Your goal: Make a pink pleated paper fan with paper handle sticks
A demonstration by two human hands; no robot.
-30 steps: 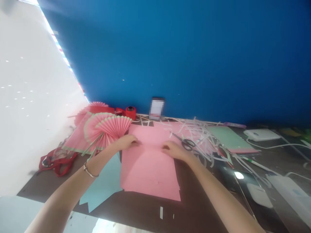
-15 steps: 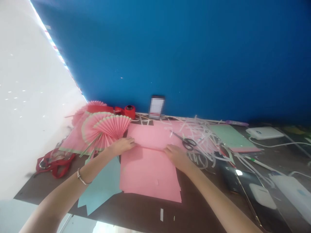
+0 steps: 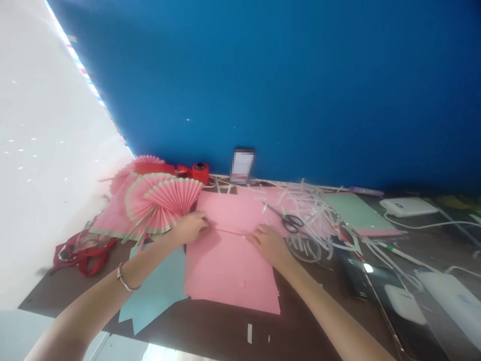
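Standing against a blue wall, the dark bench is carrying pink paper; both hands' grips are pressing it, finger gaps unclear.

Pink sheets: paper, matt, smooth apart from a raised crease. Fan: pleated paper, ridged, dull. Blue-green sheet: flat matt paper. Loose strips: thin, pale, paper-like. Bracelet: shiny metal. Scissors: dark handles, plastic by their look. Phone: glossy black face, bright glare. Red straps: cloth-like. Tabletop: brown, smooth, low sheen; material unclear.
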